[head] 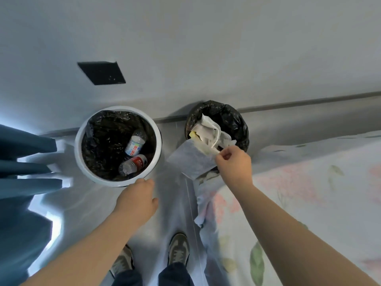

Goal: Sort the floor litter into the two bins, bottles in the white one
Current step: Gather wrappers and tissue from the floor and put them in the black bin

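The white bin (79,149) with a black liner stands at the left and holds two clear plastic bottles, one with a blue label (135,145) and one with a red label (133,165). To its right the black-bagged bin (233,116) is full of crumpled white paper (208,131). My right hand (235,164) pinches a flat grey-white sheet of paper (190,159) at the near rim of that bin. My left hand (138,200) hovers by the near rim of the white bin, fingers curled downward, with nothing visible in it.
A bed with a floral cover (309,193) fills the right side, close to the black bin. Blue curtains (22,162) hang at the left. The wall with a dark square panel (101,72) is right behind the bins. My shoes (178,248) stand on the pale floor.
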